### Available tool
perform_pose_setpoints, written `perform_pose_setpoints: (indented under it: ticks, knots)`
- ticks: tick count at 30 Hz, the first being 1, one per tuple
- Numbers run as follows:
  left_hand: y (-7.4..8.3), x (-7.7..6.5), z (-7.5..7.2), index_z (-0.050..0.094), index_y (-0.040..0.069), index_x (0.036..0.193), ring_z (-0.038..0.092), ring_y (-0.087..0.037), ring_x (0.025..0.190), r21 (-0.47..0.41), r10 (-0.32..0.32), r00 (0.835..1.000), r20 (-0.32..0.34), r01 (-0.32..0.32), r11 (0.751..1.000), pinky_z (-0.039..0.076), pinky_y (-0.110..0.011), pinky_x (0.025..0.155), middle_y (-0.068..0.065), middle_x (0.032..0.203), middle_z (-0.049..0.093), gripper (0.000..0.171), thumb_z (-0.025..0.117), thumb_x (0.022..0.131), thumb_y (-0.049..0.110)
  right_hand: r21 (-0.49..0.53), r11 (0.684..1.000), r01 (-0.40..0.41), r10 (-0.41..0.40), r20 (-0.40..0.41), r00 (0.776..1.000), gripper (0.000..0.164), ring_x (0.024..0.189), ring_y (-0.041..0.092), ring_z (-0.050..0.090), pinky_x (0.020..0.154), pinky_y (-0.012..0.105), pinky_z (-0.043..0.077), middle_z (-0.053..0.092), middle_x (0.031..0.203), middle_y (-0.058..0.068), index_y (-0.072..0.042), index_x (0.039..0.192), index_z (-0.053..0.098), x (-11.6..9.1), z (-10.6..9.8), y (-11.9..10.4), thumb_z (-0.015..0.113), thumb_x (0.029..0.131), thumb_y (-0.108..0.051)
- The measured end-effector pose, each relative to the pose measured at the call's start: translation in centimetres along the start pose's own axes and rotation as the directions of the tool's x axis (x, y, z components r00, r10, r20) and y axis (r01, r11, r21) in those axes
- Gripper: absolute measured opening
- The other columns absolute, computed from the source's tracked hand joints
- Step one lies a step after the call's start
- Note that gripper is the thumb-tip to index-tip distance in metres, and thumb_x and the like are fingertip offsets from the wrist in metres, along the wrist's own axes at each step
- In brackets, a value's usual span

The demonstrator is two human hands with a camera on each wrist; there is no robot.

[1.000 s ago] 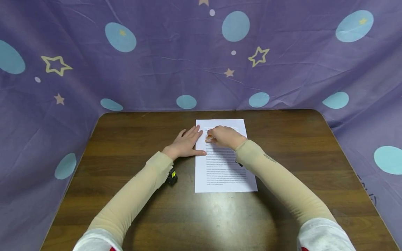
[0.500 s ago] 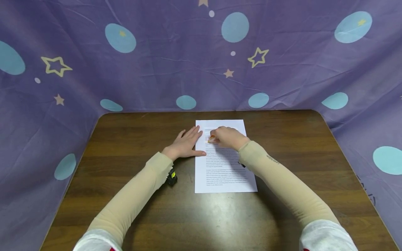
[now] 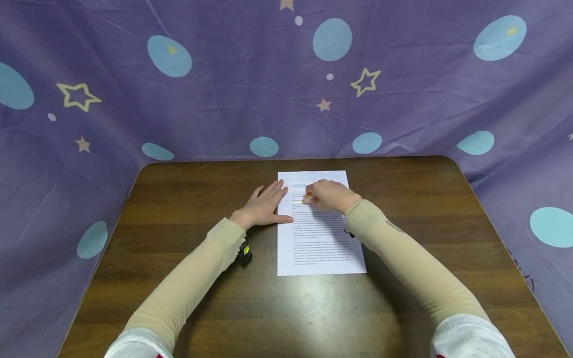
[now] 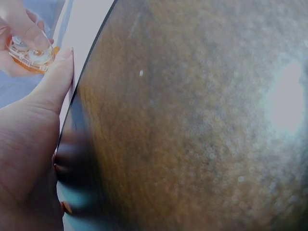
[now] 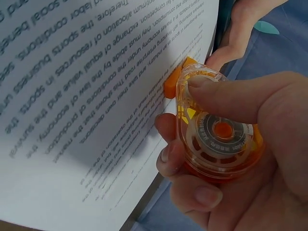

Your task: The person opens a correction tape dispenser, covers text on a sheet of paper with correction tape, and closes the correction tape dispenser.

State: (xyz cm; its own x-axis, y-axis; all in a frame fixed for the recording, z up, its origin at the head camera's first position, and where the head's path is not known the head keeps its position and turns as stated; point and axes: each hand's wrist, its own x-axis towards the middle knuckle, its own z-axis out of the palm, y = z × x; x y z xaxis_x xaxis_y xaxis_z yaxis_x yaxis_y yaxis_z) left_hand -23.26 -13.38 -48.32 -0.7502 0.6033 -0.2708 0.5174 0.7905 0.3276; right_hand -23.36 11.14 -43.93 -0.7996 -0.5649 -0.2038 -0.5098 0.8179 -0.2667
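A white sheet of printed paper (image 3: 329, 258) lies on the table, text lines running across it. My right hand (image 3: 332, 195) grips a correction tape dispenser (image 5: 216, 130), a clear case with orange parts and a wheel inside. Thumb on one side and curled fingers on the other hold it, and its orange tip is right at the print near the upper left of the text. My left hand (image 3: 264, 205) rests flat with spread fingers, fingertips and thumb over the sheet's left edge. In the left wrist view, the left thumb (image 4: 55, 82) lies along the paper's edge.
The sheet lies on a brown wood-grain table (image 3: 188, 199) with rounded far corners. Behind and beside it hangs a purple cloth (image 3: 215, 89) with blue spots and stars. A small black device (image 3: 243, 253) sits at the left wrist.
My right hand has slid a short way to the right along the text with the correction tape dispenser. The left hand stays in place on the sheet's edge.
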Motion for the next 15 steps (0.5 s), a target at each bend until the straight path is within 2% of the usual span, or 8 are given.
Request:
perform_pose_setpoints:
  ticks: [4, 11, 15]
  knots:
    - [0.0, 0.1, 0.2, 0.012, 0.009, 0.168, -0.003, -0.026, 0.162, 0.011, -0.014, 1.000, 0.007, 0.014, 1.000, -0.001, -0.056, 0.127, -0.011, 0.175, -0.003, 0.104, 0.061, 0.096, 0.066, 0.006, 1.000, -0.013, 0.013, 0.012, 1.000, 0.012, 0.081, 0.019, 0.060, 0.079, 0.040, 0.054, 0.070, 0.095, 0.002, -0.010, 0.109, 0.074, -0.2, 0.0, 0.4, 0.074, 0.097, -0.011]
    - [0.1, 0.0, -0.1, 0.015, 0.006, 0.167, 0.002, -0.029, 0.162, 0.010, -0.006, 1.000, -0.009, 0.006, 1.000, 0.003, -0.058, 0.127, -0.013, 0.175, 0.000, 0.105, 0.063, 0.095, 0.065, 0.036, 0.999, -0.033, 0.033, 0.014, 0.999, 0.003, 0.077, 0.019, 0.054, 0.073, 0.037, 0.046, 0.062, 0.084, 0.000, -0.012, 0.099, 0.071, -0.7, 0.0, 1.2, 0.072, 0.098, -0.010]
    - [-0.1, 0.1, 0.1, 0.014, 0.007, 0.168, 0.000, -0.028, 0.162, 0.010, -0.002, 1.000, -0.006, 0.002, 1.000, 0.002, -0.058, 0.127, -0.013, 0.175, -0.002, 0.105, 0.061, 0.096, 0.067, 0.060, 0.998, -0.012, 0.012, 0.004, 1.000, 0.006, 0.076, 0.019, 0.052, 0.072, 0.036, 0.045, 0.060, 0.081, 0.001, -0.010, 0.095, 0.070, -1.0, -0.1, 1.5, 0.073, 0.098, -0.013]
